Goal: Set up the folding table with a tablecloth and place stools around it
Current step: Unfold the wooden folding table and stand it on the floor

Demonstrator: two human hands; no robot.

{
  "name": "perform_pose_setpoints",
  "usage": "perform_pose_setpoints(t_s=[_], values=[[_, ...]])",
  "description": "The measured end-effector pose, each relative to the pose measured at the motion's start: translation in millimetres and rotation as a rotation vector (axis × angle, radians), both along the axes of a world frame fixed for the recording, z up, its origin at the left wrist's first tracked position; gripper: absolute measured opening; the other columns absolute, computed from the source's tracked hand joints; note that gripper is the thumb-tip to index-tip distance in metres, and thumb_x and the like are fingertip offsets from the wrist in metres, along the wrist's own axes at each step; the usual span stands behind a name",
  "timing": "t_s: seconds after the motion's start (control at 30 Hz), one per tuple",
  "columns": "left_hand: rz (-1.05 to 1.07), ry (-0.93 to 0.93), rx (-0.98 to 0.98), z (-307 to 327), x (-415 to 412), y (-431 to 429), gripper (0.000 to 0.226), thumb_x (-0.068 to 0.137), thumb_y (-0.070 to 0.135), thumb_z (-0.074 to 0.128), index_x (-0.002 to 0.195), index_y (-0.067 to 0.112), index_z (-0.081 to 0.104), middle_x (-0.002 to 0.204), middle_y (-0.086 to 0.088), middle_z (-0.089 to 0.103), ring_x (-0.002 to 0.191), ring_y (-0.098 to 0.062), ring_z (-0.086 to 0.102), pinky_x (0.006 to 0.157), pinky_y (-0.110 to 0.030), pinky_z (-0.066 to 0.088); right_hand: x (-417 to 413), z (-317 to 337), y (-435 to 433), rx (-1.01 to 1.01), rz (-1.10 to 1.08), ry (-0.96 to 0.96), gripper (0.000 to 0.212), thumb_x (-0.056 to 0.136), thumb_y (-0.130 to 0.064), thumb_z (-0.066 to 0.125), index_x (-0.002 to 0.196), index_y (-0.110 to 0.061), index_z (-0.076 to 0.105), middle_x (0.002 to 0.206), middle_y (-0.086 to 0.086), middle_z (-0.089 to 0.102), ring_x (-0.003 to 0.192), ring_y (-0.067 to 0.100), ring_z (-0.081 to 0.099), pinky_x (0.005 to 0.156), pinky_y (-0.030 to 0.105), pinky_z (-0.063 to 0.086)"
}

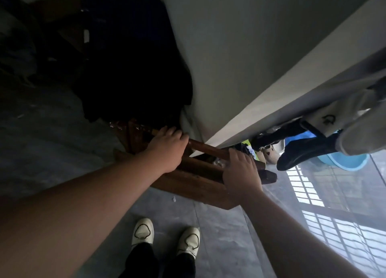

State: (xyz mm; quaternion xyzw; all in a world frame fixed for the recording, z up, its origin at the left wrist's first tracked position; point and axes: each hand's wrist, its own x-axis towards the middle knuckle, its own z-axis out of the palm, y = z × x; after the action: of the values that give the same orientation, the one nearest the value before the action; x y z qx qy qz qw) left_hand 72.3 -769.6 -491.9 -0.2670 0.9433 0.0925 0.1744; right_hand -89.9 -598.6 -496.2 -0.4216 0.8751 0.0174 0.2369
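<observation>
Stool (196,185) of dark brown wood sits low on the grey floor (52,144) at the foot of a pale grey wall (229,48), and both hands are on it. The left hand (167,146) reaches in over the stool's left end with its fingers curled over a round upper rail (205,149), knuckles up. The right hand (242,169) grips the same rail at the stool's right end, fingers wrapped round the wood and thumb side toward the person. Between the two hands the bare rail shows, and below it lie the stool's other bars and a broad flat board on the side nearest the person; whether the stool stands upright or is tipped over cannot be told. Nearer the person than the stool, two white shoes (144,231) stand side by side on the floor beneath black trouser legs. Left of and beyond the stool a heap of dark bags or cloth (135,64) leans at the wall, too dim to make out. Right of the stool a black boot-like thing (302,154) lies in front of a blue basin (344,161), with small bright oddments just beside the stool's right end. Farther right of the stool a barred window (338,211) lets in daylight.
</observation>
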Motion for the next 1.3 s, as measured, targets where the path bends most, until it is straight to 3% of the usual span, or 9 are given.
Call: perform_pose_setpoints(t_s=[0.13,0.27,0.47,0.6,0.7,0.87,1.0,1.23,1.3], values=[[0.025,0.050,-0.025,-6.9,2.6,4.6,0.042,0.095,0.024,0.051,0.136,0.019,0.044,0.129,-0.005,0.055,0.120,-0.028,0.049,0.109,-0.044,0.034,4.2,2.3,3.8,0.018,0.003,0.019,0.051,0.086,-0.023,0.044,0.137,-0.019,0.043,0.138,0.003,0.051,0.132,0.025,0.042,0.117,0.044,0.029],[0.033,-0.012,-0.001,-2.4,18.0,20.1,0.030,0.095,0.026,0.053,0.124,0.021,0.049,0.120,-0.004,0.054,0.114,-0.029,0.049,0.098,-0.044,0.038,21.8,21.4,11.3,0.140,0.045,-0.056,0.067,0.073,-0.052,0.040,0.131,-0.017,0.049,0.135,0.004,0.051,0.131,0.029,0.040,0.113,0.050,0.033],[0.077,-0.094,0.107,7.9,62.8,66.4,0.031,0.096,0.038,0.055,0.121,0.020,0.054,0.121,-0.004,0.060,0.116,-0.028,0.054,0.099,-0.045,0.035,55.4,24.0,33.0,0.298,0.117,-0.173,0.016,0.085,-0.031,0.050,0.100,-0.032,0.057,0.098,-0.002,0.060,0.095,0.027,0.061,0.078,0.038,0.049],[0.077,-0.075,0.092,-0.5,101.5,100.7,0.022,0.093,0.037,0.058,0.110,0.023,0.056,0.112,-0.001,0.064,0.109,-0.028,0.058,0.094,-0.044,0.037,87.5,15.8,54.4,0.288,0.205,-0.326,0.038,0.088,-0.045,0.056,0.122,-0.027,0.060,0.114,0.002,0.066,0.102,0.027,0.063,0.081,0.035,0.052],[0.075,-0.039,0.095,-5.6,120.0,115.4,0.024,0.091,0.038,0.061,0.109,0.022,0.057,0.110,0.000,0.065,0.108,-0.027,0.058,0.093,-0.043,0.036,99.6,12.0,62.7,0.303,0.234,-0.349,0.044,0.088,-0.047,0.062,0.125,-0.024,0.059,0.110,0.002,0.065,0.103,0.026,0.063,0.081,0.034,0.049],[0.112,-0.051,0.150,-1.0,127.1,123.3,0.023,0.094,0.038,0.059,0.112,0.024,0.059,0.115,0.004,0.064,0.116,-0.023,0.055,0.096,-0.042,0.033,109.9,14.9,71.8,0.342,0.232,-0.375,0.022,0.091,-0.047,0.062,0.095,-0.025,0.062,0.078,-0.012,0.051,0.089,0.020,0.064,0.074,0.032,0.048],[0.157,-0.058,0.186,21.6,136.0,116.7,0.020,0.095,0.036,0.059,0.113,0.027,0.059,0.116,0.005,0.065,0.117,-0.021,0.054,0.098,-0.041,0.033,123.4,34.4,68.2,0.260,0.246,-0.343,0.031,0.091,-0.047,0.062,0.110,-0.023,0.062,0.087,-0.010,0.051,0.083,0.015,0.054,0.075,0.031,0.045],[0.144,-0.028,0.178,106.0,174.6,116.5,0.019,0.094,0.037,0.059,0.110,0.027,0.059,0.113,0.005,0.064,0.113,-0.020,0.055,0.099,-0.040,0.036,148.7,117.5,66.8,0.326,0.359,-0.360,0.048,0.090,-0.059,0.053,0.128,-0.030,0.058,0.100,-0.004,0.069,0.089,0.018,0.066,0.081,0.036,0.055],[0.147,0.003,0.165,137.6,185.6,123.2,0.019,0.094,0.037,0.059,0.110,0.027,0.059,0.113,0.005,0.064,0.112,-0.019,0.055,0.099,-0.039,0.036,155.2,150.6,69.5,0.284,0.378,-0.397,0.049,0.090,-0.058,0.057,0.134,-0.036,0.051,0.087,-0.012,0.065,0.081,0.010,0.064,0.075,0.027,0.053]])
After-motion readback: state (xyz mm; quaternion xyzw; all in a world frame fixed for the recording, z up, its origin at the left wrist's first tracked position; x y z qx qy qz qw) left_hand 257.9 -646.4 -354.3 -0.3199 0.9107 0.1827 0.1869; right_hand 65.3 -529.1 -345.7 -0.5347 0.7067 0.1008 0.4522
